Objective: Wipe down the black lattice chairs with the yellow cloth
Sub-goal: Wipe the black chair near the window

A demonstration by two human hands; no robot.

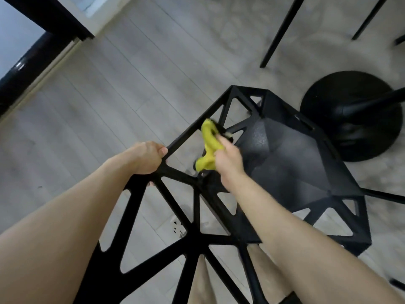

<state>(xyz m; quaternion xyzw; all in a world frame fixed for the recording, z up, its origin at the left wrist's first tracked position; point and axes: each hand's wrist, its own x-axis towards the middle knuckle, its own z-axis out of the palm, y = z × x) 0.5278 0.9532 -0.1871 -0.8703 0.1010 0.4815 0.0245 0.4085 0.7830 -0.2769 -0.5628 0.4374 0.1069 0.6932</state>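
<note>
Left hand [144,157] has its fingers clamped on the top edge of the black lattice chair [285,163]. Right hand [228,160] grips the yellow cloth [209,139], bunched against a side strut. Bare wood floor [109,106] lies open on the left, and a round black table base [350,115] sits near the seat's far edge.

A pale grey wood-plank floor [105,99] ran diagonally across the room under soft, even light. A glossy black frame [52,18] crossed the upper left corner above a pale skirting strip [47,73]. At right, a round black pedestal base [328,91] sat on the floor, with slim black furniture legs [279,31] slanting beyond it.
</note>
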